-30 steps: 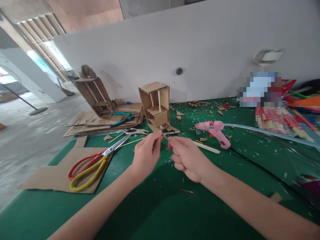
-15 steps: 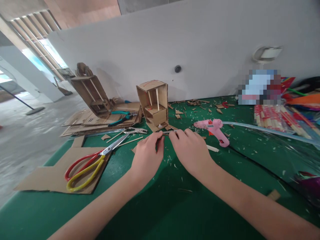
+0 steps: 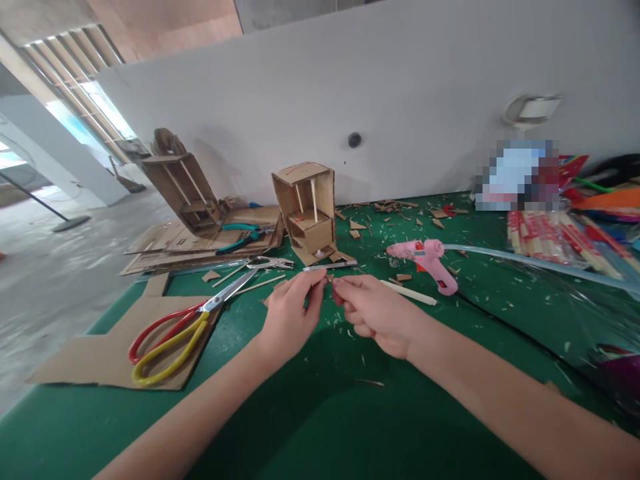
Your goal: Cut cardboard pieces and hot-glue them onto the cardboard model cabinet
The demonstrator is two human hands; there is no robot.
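My left hand [image 3: 293, 310] and my right hand [image 3: 377, 310] meet above the middle of the green table. Thumb and fingers of each are pinched, with a tiny thin dark piece [image 3: 329, 279] between the fingertips; it is too small to name. Just beyond the fingers lies a slim silvery tool [image 3: 331, 265], partly hidden. Behind it stands a small cardboard box model [image 3: 321, 235] with pale sticks upright inside. A pale rod [image 3: 413, 293] rests on the table beyond my right hand, close to a pink hot glue gun [image 3: 425, 257].
To the left, scissors with red and yellow handles [image 3: 173, 343] lie on a cardboard sheet [image 3: 120, 327]. Teal-handled pliers [image 3: 243, 235] rest on stacked cardboard beside a second cardboard model [image 3: 183, 187]. Cardboard scraps [image 3: 395, 205] litter the back. Packaged sticks [image 3: 540, 237] sit at right.
My right hand has turned and shifted slightly down, its fingers now curled in. My left fingertips have come down a little. More of the silvery tool and the pale rod shows.
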